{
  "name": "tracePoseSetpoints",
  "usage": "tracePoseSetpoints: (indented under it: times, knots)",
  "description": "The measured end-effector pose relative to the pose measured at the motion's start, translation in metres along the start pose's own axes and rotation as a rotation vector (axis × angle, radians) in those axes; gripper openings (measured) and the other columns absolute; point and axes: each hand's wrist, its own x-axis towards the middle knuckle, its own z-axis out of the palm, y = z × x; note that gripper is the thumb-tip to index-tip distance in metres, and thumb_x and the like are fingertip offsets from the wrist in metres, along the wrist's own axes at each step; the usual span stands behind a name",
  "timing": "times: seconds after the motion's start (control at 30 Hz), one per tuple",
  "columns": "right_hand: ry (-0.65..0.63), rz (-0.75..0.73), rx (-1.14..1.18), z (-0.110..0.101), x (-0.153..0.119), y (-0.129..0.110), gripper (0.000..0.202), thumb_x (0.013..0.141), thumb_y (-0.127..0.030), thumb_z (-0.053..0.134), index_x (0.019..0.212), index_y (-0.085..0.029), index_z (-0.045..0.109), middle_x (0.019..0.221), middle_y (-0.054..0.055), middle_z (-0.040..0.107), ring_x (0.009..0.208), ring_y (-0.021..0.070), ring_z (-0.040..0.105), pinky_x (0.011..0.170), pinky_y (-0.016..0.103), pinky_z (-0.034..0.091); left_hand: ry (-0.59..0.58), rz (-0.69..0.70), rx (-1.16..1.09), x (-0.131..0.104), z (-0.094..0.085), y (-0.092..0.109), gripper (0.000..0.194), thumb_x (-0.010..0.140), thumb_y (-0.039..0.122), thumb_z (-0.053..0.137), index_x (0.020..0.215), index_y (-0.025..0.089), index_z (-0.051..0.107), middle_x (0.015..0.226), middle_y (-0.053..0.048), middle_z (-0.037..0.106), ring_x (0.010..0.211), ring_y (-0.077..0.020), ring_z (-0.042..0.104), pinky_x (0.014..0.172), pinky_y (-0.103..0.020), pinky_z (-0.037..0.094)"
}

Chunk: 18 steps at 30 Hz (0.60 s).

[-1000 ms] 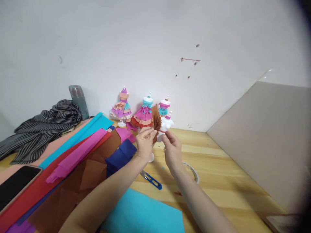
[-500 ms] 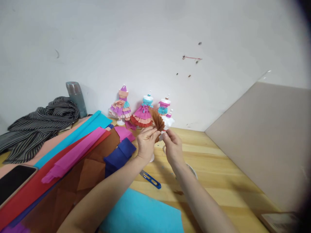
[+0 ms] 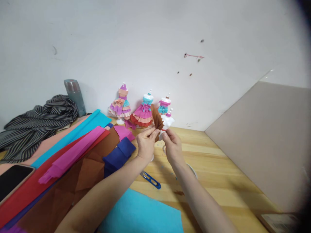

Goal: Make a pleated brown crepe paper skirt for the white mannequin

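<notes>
My left hand [image 3: 146, 144] pinches a pleated brown paper fan [image 3: 157, 121] near its lower part. Close beside it, my right hand [image 3: 173, 145] has its fingers closed at the white mini dress form [image 3: 167, 122], which has a pink neck band and a thin red line at the waist. Part of that form is hidden behind the hands and the fan. Just behind stand dress forms in paper clothes: one with a blue rosette [image 3: 163, 110], one with a pink and red skirt [image 3: 143, 115], and one with a layered pastel skirt [image 3: 120, 108].
Blue snips [image 3: 151, 180] and a turquoise sheet [image 3: 143, 212] lie before me. Leftward are brown paper [image 3: 89, 174], dark blue paper [image 3: 119, 154], a pink roll [image 3: 73, 153], a phone [image 3: 14, 181], striped cloth [image 3: 41, 119] and a flask [image 3: 75, 97]. A tape roll [image 3: 191, 171] is partly behind my right forearm.
The brown fan has tilted slightly and looks narrower. Both hands keep nearly the same place and grip, while the view has shifted a little.
</notes>
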Motion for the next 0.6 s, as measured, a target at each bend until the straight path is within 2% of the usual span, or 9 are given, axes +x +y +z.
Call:
tracePoseSetpoints:
  times: [0.2, 0.33, 0.43, 0.6]
  knots:
    - [0.000, -0.021, 0.012, 0.002, -0.003, -0.001, 0.029, 0.081, -0.037, 0.060, 0.104, -0.021, 0.069, 0.095, 0.005, 0.072, 0.090, 0.0225, 0.064, 0.080, 0.036, 0.051, -0.042, -0.028, -0.025, 0.002, -0.004, -0.003, 0.010, 0.074, 0.022, 0.069, 0.079, 0.017, 0.076, 0.082, -0.004, 0.073, 0.080, -0.0164, 0.064, 0.079, -0.029, 0.051]
    - [0.015, -0.043, 0.005, 0.005, -0.006, -0.001, 0.029, 0.084, -0.035, 0.059, 0.107, -0.022, 0.068, 0.104, 0.006, 0.070, 0.097, 0.0218, 0.062, 0.086, 0.037, 0.049, -0.090, -0.075, -0.064, 0.009, -0.011, -0.011, 0.010, 0.071, 0.026, 0.072, 0.069, 0.016, 0.073, 0.067, 0.001, 0.067, 0.064, -0.0116, 0.059, 0.064, -0.023, 0.048]
    - [0.048, -0.069, -0.016, 0.006, -0.006, -0.001, 0.026, 0.082, -0.033, 0.062, 0.104, -0.023, 0.070, 0.100, 0.005, 0.066, 0.094, 0.0204, 0.059, 0.082, 0.035, 0.049, -0.135, -0.137, -0.098, 0.016, -0.017, -0.016, 0.017, 0.069, 0.030, 0.075, 0.064, 0.015, 0.069, 0.059, 0.004, 0.062, 0.055, -0.0088, 0.054, 0.056, -0.020, 0.044]
    - [0.115, -0.112, -0.042, 0.008, -0.008, -0.008, 0.021, 0.076, -0.028, 0.068, 0.095, -0.024, 0.075, 0.088, 0.003, 0.058, 0.085, 0.0185, 0.054, 0.074, 0.032, 0.047, -0.182, -0.222, -0.159, 0.025, -0.022, -0.019, 0.027, 0.059, 0.040, 0.081, 0.065, 0.017, 0.068, 0.059, 0.004, 0.064, 0.054, -0.0083, 0.056, 0.057, -0.021, 0.046]
